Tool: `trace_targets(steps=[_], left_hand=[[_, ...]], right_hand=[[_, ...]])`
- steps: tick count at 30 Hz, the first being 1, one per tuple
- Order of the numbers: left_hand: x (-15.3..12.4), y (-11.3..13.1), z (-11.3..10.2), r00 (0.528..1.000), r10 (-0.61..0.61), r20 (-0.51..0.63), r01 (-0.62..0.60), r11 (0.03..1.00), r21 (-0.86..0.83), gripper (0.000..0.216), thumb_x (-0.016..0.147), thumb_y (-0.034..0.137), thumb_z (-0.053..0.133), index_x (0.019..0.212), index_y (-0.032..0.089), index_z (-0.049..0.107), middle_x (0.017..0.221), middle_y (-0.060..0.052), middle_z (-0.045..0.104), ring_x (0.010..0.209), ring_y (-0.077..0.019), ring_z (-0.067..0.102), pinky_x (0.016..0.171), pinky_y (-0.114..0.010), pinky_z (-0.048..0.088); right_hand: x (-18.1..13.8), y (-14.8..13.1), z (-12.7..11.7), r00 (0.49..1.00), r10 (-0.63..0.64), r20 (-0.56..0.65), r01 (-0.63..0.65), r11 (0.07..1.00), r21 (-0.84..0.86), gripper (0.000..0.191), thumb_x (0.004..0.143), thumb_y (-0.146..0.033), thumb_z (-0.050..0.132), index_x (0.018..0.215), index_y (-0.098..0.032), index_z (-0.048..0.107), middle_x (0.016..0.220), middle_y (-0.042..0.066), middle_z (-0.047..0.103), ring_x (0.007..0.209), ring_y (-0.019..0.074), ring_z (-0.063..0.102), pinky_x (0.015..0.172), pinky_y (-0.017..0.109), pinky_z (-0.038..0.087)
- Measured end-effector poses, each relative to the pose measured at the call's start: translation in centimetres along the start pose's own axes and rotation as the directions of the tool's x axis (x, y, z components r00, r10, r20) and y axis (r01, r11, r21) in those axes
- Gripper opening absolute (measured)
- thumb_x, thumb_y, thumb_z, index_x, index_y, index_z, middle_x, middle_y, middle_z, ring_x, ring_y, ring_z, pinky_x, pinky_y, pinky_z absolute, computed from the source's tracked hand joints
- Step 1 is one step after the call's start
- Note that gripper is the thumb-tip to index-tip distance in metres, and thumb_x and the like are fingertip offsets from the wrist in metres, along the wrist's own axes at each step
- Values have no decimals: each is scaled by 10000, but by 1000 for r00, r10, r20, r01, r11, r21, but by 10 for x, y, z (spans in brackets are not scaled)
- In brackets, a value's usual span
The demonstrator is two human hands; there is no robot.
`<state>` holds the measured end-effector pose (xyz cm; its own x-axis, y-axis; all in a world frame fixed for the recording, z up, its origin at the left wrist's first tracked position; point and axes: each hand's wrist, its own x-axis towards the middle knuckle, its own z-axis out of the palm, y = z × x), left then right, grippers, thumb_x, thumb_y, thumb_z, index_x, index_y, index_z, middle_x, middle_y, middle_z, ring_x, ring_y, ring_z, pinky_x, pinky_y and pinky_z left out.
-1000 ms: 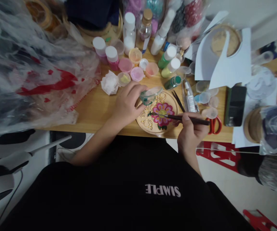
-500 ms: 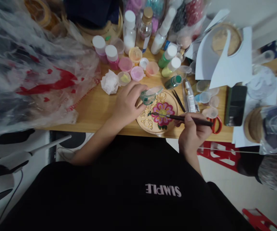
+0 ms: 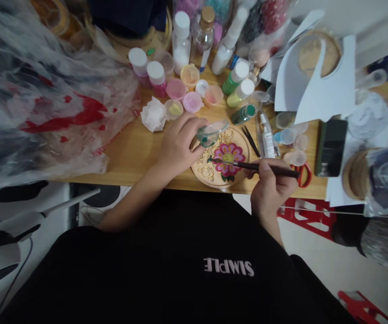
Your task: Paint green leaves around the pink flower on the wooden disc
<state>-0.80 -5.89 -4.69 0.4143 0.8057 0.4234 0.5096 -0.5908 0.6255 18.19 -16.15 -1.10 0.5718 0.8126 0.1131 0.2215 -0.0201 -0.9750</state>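
Observation:
My right hand (image 3: 272, 182) is closed around a dark-handled paintbrush (image 3: 258, 167). Its tip is over a round wooden board (image 3: 203, 178), near a small dark green patch left of the flower. The board bears a pink flower (image 3: 228, 159) with a yellow centre, dark green leaves below it and raised gold outlines. Between the thumb and fingers of my left hand (image 3: 182, 146) is a small clear paint cup (image 3: 210, 134) with green inside and its lid open. The cup is tilted above the board's upper left part, hiding some of the gold outlines.
Several small paint cups (image 3: 192, 102) and bottles (image 3: 243, 114) stand behind the board. Black tweezers (image 3: 250, 141), red-handled scissors (image 3: 304, 175) and a phone (image 3: 331, 148) lie to the right. Crumpled tissue (image 3: 153, 115) and plastic bags (image 3: 62, 112) are on the left.
Almost nothing differs. The brush and my right hand have shifted very slightly to the right; my left hand holds the cup in the same place.

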Motion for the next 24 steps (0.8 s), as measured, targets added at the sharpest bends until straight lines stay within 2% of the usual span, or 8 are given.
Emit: trace_targets(steps=[8,14,18,24], left_hand=[[0,0,0,1000,13,-17,-12,1000,27,332,825,138,628,1128,227,523,1077,-48,650,1036,-206,644,861,-341,539],[2,-1,2,990,99,-104,-95,995,39,279,837,162,628,1094,214,532,1005,-41,651,948,-192,649,775,-325,549],[2,-1,2,986,111,-121,-108,994,32,270,850,177,626,1099,226,534,996,-41,651,924,-186,643,761,-321,551],[0,0,1,997,44,-61,-44,999,4,259,874,223,621,1122,216,546,1047,-45,651,1009,-200,638,843,-329,524]], right_hand=[[0,0,1,999,-19,38,18,1000,25,109,839,-264,663,742,-219,643,651,-47,625,502,107,596,495,267,501],[-1,-1,1,999,-19,50,19,1000,2,120,850,-261,653,739,-218,638,631,-50,614,511,108,596,496,262,495],[-1,0,0,998,-27,51,27,1000,14,108,849,-257,657,750,-216,644,640,-50,622,517,106,604,497,259,492],[0,-1,0,998,-31,60,31,999,8,102,849,-239,659,752,-212,646,609,-53,622,509,109,607,492,256,498]])
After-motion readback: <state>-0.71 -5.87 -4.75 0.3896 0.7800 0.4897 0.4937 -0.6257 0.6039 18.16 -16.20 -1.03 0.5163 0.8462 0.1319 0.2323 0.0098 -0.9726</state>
